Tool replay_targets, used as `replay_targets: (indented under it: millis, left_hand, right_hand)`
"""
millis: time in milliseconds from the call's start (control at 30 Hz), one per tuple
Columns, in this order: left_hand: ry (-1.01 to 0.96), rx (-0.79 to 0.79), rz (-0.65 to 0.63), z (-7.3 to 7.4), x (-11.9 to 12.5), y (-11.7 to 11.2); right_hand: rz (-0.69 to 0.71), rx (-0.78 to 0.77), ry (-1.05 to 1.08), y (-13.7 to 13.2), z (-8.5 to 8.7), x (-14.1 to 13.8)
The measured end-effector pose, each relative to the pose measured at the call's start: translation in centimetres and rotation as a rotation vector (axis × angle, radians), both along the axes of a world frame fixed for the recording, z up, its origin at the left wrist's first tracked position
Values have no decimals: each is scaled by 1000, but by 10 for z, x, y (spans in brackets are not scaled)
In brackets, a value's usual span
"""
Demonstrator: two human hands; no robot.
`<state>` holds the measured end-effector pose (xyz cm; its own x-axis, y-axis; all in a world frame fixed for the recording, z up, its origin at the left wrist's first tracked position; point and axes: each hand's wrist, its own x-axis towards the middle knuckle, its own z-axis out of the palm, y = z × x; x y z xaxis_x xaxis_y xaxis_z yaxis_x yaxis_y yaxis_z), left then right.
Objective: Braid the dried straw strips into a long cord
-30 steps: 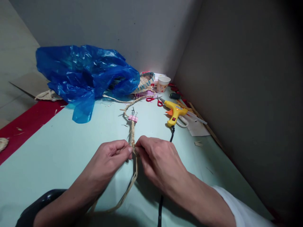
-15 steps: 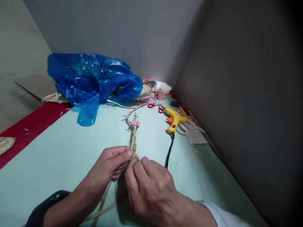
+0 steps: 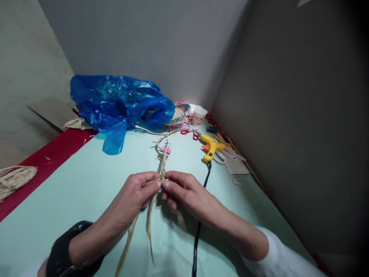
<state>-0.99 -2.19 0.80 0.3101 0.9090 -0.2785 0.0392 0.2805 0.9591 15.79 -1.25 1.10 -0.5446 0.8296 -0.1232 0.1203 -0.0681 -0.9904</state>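
Note:
A tan plant-fibre braid [image 3: 164, 163] runs away from me along the table, held at its far part by a pink binder clip [image 3: 165, 150]. My left hand [image 3: 141, 190] pinches the near end of the braid between thumb and fingertips. Pressed close beside it, my right hand [image 3: 181, 188] pinches the same spot from the other side. Loose strands [image 3: 150, 227] hang toward me below the fingers, one long strand [image 3: 127, 246] passing under my left hand. What lies right between the fingertips is mostly hidden.
A blue plastic bag [image 3: 123, 104] lies at the back left beside a woven basket [image 3: 182, 112]. A paper cup [image 3: 199, 116], red-handled scissors [image 3: 190, 132] and a yellow glue gun [image 3: 212, 147] with a black cord [image 3: 197, 238] are to the right. A coiled fibre piece [image 3: 19, 179] lies far left.
My right hand has turned from a curled grip over the strands to a fingertip pinch next to my left. A loose strand now hangs in the middle. The view has shifted slightly.

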Motion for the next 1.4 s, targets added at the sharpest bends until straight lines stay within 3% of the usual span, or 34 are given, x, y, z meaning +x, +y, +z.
replay_targets:
  millis: [100,400,533,667,867,1033,1233,1400]
  left_hand:
    - [110,72,6,3,1,0]
    - [564,365,-12,1,4,-10]
    - [592,355,12,0,4,-12]
    - [567,289,64,1,0,-12]
    - [671,435,36,5,-1,-18]
    - [553,317,10,3,-2,-18]
    - [210,-48,-20,-3,-1,-14]
    - [146,-101,-42,-3,4,-19]
  right_hand:
    - [-74,22,-43,1,-4,0]
    - [-204,367,-280,-2,-9,-4]
    - [-245,491,-332,-5,-8,-7]
    - [-251,489,-322,-6,-7,-5]
    - [-270,410,-245,-6,-9,-5]
    - [-233,300,-159,-4,-11,-5]
    - [-213,255,-106,-4,-12,-3]
    - [-176,171,-7,-4,-11,-4]
